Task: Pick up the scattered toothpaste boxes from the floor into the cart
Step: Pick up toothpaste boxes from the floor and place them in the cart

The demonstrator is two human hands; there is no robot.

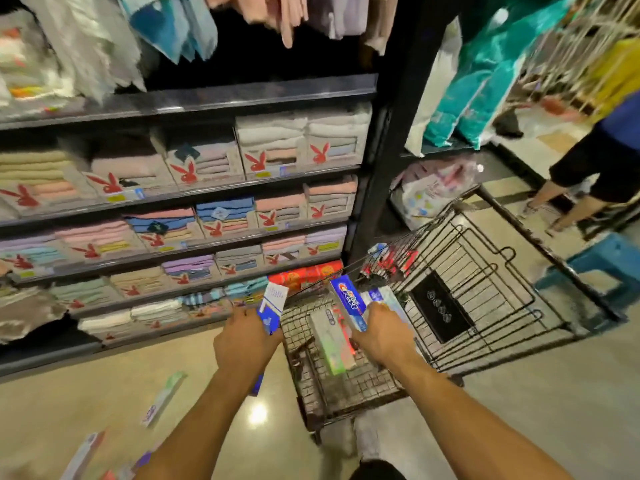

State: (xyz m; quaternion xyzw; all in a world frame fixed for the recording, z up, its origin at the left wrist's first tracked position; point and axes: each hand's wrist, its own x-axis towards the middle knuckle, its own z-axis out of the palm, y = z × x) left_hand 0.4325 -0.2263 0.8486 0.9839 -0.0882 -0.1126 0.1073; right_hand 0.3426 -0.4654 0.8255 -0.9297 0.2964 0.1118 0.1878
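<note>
This is a retail shop aisle. At ten o'clock, dark metal shelving tiers hold rows of folded pastel towels in cardboard sleeves printed with a red rabbit logo, with small yellow price tags on the shelf edges. Packaged textiles hang at twelve o'clock. A black wire shopping cart stands at three o'clock on the glossy beige tiled floor.
</note>
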